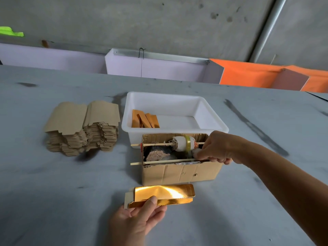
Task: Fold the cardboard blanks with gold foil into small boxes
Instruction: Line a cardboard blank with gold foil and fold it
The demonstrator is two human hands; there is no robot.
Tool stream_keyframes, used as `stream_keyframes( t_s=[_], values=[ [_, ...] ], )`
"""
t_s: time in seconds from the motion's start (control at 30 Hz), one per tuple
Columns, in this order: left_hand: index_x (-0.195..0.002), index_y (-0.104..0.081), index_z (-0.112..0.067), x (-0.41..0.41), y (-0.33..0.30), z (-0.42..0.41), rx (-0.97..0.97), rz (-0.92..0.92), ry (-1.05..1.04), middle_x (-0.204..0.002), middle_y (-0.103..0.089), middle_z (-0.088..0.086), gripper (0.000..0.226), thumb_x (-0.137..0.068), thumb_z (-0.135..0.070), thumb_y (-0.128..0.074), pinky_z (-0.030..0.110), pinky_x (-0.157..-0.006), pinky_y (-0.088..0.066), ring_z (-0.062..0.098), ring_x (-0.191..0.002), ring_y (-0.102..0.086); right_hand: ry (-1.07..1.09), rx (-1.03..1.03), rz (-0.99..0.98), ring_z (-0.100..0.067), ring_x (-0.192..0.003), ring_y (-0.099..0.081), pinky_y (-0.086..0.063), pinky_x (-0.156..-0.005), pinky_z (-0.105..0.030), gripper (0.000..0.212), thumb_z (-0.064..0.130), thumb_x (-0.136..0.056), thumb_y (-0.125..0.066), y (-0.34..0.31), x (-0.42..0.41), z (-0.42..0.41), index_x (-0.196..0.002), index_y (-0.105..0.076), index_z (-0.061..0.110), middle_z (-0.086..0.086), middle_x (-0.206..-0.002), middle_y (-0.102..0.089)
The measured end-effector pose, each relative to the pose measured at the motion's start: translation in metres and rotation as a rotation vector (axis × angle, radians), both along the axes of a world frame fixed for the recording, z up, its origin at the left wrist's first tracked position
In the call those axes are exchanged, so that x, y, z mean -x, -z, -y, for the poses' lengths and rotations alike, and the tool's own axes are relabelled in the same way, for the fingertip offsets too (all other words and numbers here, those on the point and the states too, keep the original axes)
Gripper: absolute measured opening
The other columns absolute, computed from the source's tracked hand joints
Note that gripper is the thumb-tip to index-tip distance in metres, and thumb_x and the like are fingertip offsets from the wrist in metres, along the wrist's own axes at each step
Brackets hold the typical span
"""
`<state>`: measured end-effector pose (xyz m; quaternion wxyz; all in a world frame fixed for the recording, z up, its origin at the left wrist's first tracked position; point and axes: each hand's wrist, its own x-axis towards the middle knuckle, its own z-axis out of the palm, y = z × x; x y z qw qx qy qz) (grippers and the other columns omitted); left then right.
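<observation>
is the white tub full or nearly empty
Nearly empty: the white tub holds only a few folded gold boxes at its left end, the rest bare white floor.

We see soft, even daylight on the grey table (53, 192); glare flares off the gold foil blank (165, 192), shadows stay faint, and wide-angle distortion bends the slightly blurred edges.

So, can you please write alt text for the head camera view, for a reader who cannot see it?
The left hand holds a partly folded gold foil cardboard blank while the right hand reaches into an open brown cardboard box holding a tape roll on a wooden stick. Behind: a stack of flat brown blanks and a white plastic tub.
</observation>
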<state>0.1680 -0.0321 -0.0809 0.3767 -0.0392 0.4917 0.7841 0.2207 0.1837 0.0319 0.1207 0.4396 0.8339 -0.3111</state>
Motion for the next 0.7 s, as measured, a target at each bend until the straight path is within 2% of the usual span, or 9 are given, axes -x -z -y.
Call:
stream_keyframes(
  t_s=[0.23,0.47,0.7],
  values=[
    [-0.080,-0.061,0.010,0.000,0.001,0.001,-0.023,-0.025,0.002,-0.069,-0.068,0.029,0.005,-0.077,0.013,-0.062,0.031,-0.043,-0.054,0.035,-0.056,-0.069,-0.021,0.021,0.156,-0.008,-0.030,-0.024,-0.019,-0.036,-0.015,0.032,0.022,-0.085,-0.067,0.001,0.013,0.003,-0.059,-0.049,0.013,0.004,-0.039,-0.037],
    [-0.082,-0.062,0.008,0.000,0.007,0.000,-0.015,-0.039,-0.015,-0.069,-0.068,0.027,0.007,-0.076,0.011,-0.064,0.030,-0.043,-0.053,0.035,-0.058,-0.069,0.024,0.085,0.131,-0.006,-0.028,-0.024,-0.019,-0.034,-0.013,0.033,0.009,-0.081,-0.069,0.001,0.017,0.003,-0.055,-0.049,0.012,0.004,-0.036,-0.036],
    [-0.081,-0.063,0.008,0.000,0.006,0.000,-0.014,-0.043,-0.008,-0.069,-0.068,0.027,0.006,-0.077,0.012,-0.064,0.031,-0.044,-0.054,0.035,-0.058,-0.069,0.067,0.099,0.082,-0.006,-0.032,-0.026,-0.021,-0.036,-0.015,0.031,0.004,-0.077,-0.068,0.000,0.016,0.003,-0.053,-0.050,0.012,0.002,-0.042,-0.039]
  ],
)
